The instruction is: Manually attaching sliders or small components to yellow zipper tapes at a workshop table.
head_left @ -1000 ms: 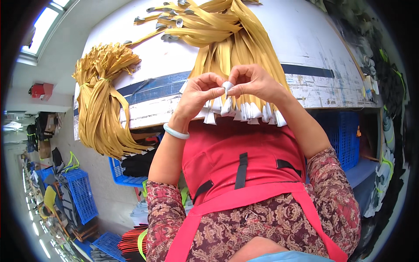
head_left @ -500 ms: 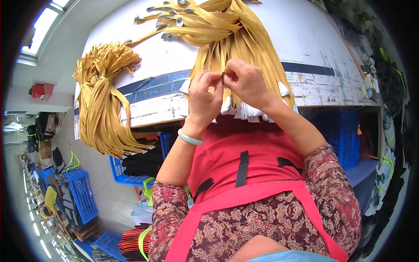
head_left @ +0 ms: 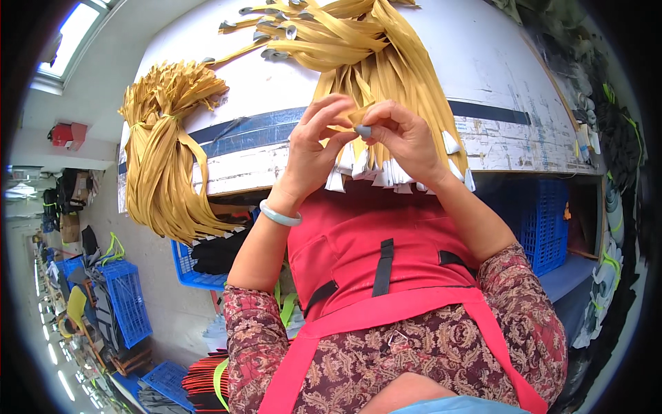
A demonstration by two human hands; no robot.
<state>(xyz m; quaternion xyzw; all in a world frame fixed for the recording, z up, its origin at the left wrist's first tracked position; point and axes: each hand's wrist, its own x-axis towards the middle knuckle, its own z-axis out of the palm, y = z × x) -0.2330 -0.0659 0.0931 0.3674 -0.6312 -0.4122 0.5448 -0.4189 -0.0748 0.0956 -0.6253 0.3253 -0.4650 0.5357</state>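
My right hand (head_left: 407, 138) pinches a yellow strip (head_left: 358, 115) by its grey end (head_left: 363, 130), in front of my chest. Thumb and fingers of my left hand (head_left: 317, 141) curl round to the same strip, their tips close to its grey end. Beneath both hands a thick bundle of yellow strips (head_left: 414, 83) lies over the table, its white-tipped ends (head_left: 393, 174) hanging at the near edge. Towards the far side, several strips in that bundle end in grey tips (head_left: 276, 54). My fingers partly hide the held strip.
Another bundle of yellow strips (head_left: 162, 165), tied near its top, hangs over the table's left part. A dark blue band (head_left: 248, 131) crosses the white table (head_left: 496, 76). Blue crates stand below at left (head_left: 127, 303) and right (head_left: 541, 228). Dark and grey material (head_left: 607, 276) lines the right side.
My hands were pinched together on a small dark piece; now the strip's grey end and yellow length show between them. My left hand has shifted slightly left, its fingers more spread.
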